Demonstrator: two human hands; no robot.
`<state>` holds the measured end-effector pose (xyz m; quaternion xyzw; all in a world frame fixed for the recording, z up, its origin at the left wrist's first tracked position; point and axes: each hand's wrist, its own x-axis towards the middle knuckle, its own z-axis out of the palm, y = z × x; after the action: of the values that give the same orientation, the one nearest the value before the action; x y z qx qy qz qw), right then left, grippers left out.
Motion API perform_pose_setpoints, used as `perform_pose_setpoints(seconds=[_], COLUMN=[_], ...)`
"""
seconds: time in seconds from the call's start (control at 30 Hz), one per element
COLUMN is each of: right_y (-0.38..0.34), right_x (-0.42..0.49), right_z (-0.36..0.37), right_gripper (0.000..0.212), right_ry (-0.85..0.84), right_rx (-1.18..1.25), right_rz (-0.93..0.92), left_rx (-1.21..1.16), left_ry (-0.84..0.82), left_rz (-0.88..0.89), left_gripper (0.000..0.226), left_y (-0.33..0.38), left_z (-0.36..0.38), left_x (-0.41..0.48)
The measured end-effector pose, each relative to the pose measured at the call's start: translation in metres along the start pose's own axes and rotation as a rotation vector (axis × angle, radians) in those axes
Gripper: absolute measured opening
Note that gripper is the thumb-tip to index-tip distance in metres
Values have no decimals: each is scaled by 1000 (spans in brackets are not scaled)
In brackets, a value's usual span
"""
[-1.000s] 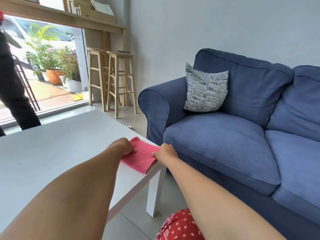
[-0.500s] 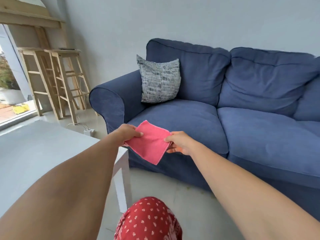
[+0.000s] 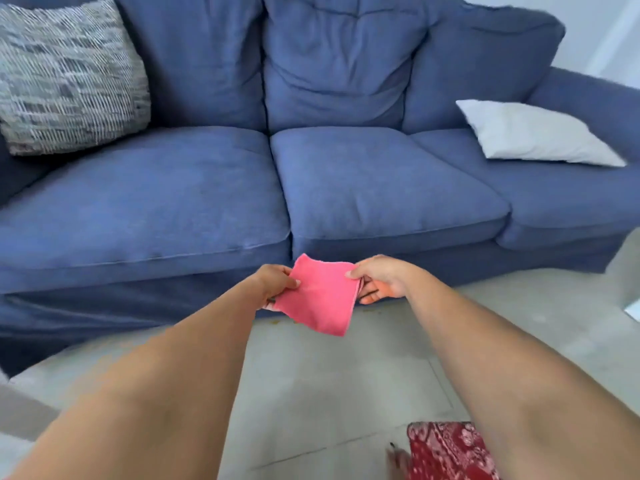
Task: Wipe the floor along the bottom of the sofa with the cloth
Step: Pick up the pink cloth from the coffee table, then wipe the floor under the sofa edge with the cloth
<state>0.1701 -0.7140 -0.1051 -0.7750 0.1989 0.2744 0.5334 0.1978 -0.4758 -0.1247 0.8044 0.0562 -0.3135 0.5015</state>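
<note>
Two bare hands hold a pink cloth (image 3: 320, 295) in the air in the head view, in front of the lower edge of a blue sofa (image 3: 381, 188). The left hand (image 3: 275, 284) pinches the cloth's left edge, its thumb on top of the fabric and the fingers (image 3: 292, 282) closed against it from below. The right hand (image 3: 379, 278) grips the right edge the same way, thumb on the upper face and the other fingers curled under the cloth. The cloth looks folded, roughly square, and hangs tilted, with its lowest corner pointing down toward the floor (image 3: 329, 393).

The floor is pale grey, with thin joint lines between tiles. The cloth is above it, not touching it. A few small yellowish specks lie on the floor close to the sofa's base, just beside the cloth. The sofa has three seat cushions. A grey patterned pillow (image 3: 65, 74) leans at its left end, and a white pillow (image 3: 533, 135) lies flat on the right seat. At the lower right, red patterned clothing (image 3: 446, 452) covers part of the person's leg.
</note>
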Motion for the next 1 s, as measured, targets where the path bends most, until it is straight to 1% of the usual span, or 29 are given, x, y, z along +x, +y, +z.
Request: perform_pose_setpoints(seconds=[0.13,0.23,0.47,0.57,0.6,0.63,0.67,0.7,0.73,0.77,0.8,0.83,0.87,0.93,1.0], right_y=[71,116,190,215,220,228,234,242,249,255,256,255,256,260,276], right_x=[41,77,146,171,178,185,191,197,201,202,203,206,210,219,221], right_z=[2,15,56,72,76,81,86,90,95,100,107,116,126,148,164], right_gripper=[10,4,4,5,8,12,17,24,34,42,48,53,58,65,70], right_ry=[61,90,152,197,229,284,365,478,605,689,703,630,522,332,230], right_rx=[88,133,168,189,175,112,-50,-303,-572,-768,-873,-925,-953,-1016,-1132], right_rz=[135,204,327,350,353,344,305,217,77,-114,-311,-456,-540,-576,-589], left_rx=[111,177,311,338,332,313,298,317,394,506,619,694,734,786,829], left_ry=[-19,-16,48,76,90,109,134,172,223,285,351,412,459,501,489], left_rz=[-39,-86,-158,-163,-164,-171,-180,-180,-156,-101,-32,39,98,201,273], left_gripper=[21,22,22,35,39,42,43,42,41,40,40,40,41,41,44], left_y=[-31,-68,-146,-174,-181,-189,-194,-199,-204,-210,-217,-226,-235,-252,-265], left_z=[51,81,121,131,134,136,138,139,138,139,138,136,135,134,136], left_x=[49,88,154,177,182,188,192,194,196,196,196,196,196,197,202])
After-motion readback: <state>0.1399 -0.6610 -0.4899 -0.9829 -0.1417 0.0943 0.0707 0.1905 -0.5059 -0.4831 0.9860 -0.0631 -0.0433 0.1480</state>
